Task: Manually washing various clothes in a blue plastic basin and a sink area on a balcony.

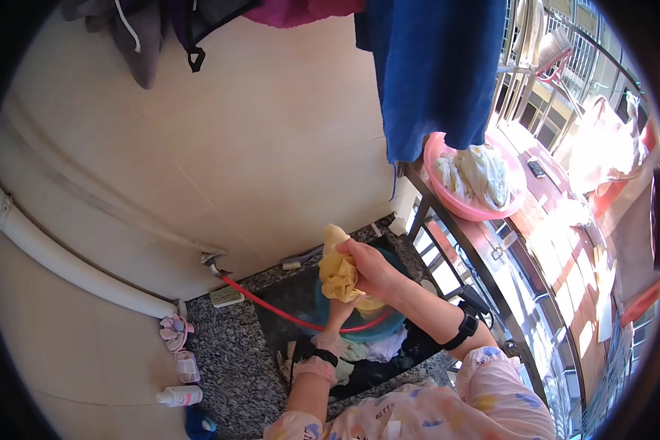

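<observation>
A bunched yellow cloth (pixel 338 269) is raised over a teal basin (pixel 322 300). My right hand (pixel 369 269) grips it from the right side, thumb on top. Just below, my left hand (pixel 344 311) is closed around the cloth's lower part, its fingers mostly hidden. More yellow fabric shows inside the basin, behind my hands. A red hose (pixel 269 309) runs from a wall tap (pixel 214 264) across to the basin, passing by my left wrist. White and pale green wet clothes (pixel 385 346) lie in the dark sink (pixel 278 330) beside the basin.
A scrubbing brush (pixel 292 264) and a soap bar or block (pixel 226 298) rest on the granite counter (pixel 220 352). At left stands a white bottle (pixel 180 396). A pink basin (pixel 467 212) of laundry sits right, beyond a metal railing (pixel 473 264). A blue cloth (pixel 434 71) hangs overhead.
</observation>
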`<control>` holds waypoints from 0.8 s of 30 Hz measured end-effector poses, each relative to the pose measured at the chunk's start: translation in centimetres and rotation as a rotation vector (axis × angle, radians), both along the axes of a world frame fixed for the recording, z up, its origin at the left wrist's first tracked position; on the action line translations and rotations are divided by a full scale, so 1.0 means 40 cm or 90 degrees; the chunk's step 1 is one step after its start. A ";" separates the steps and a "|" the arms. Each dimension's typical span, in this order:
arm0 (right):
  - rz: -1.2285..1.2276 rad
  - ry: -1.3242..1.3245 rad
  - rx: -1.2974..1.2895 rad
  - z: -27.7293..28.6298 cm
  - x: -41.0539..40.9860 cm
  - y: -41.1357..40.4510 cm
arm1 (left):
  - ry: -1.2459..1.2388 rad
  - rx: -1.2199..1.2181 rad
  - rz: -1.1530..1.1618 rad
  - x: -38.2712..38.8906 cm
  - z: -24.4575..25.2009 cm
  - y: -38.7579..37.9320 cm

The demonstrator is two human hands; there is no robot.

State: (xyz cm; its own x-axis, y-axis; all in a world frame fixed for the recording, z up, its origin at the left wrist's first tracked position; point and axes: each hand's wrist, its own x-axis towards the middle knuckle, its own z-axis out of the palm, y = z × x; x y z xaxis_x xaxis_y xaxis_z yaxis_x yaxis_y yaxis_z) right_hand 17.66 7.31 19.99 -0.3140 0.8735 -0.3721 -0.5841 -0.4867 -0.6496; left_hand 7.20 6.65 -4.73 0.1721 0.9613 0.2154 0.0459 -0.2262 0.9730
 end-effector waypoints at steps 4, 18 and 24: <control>-0.011 0.097 0.019 0.065 0.048 -0.027 | -0.293 -0.257 0.004 -0.043 0.027 0.002; 0.100 0.448 -0.276 -0.609 -0.038 -0.142 | -0.669 -0.495 -0.099 -0.162 0.124 -0.202; 0.202 0.386 -0.304 -0.612 -0.077 -0.075 | -0.760 -0.448 -0.159 -0.297 0.170 -0.230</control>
State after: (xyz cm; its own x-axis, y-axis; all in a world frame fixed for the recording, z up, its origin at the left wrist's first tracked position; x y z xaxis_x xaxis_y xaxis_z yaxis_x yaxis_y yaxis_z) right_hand 14.58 4.31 -4.50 -0.7836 0.5013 -0.3669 -0.5552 -0.8301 0.0514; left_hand -4.70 -2.55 2.09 0.4096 0.8988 -0.1560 -0.8445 0.4382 0.3079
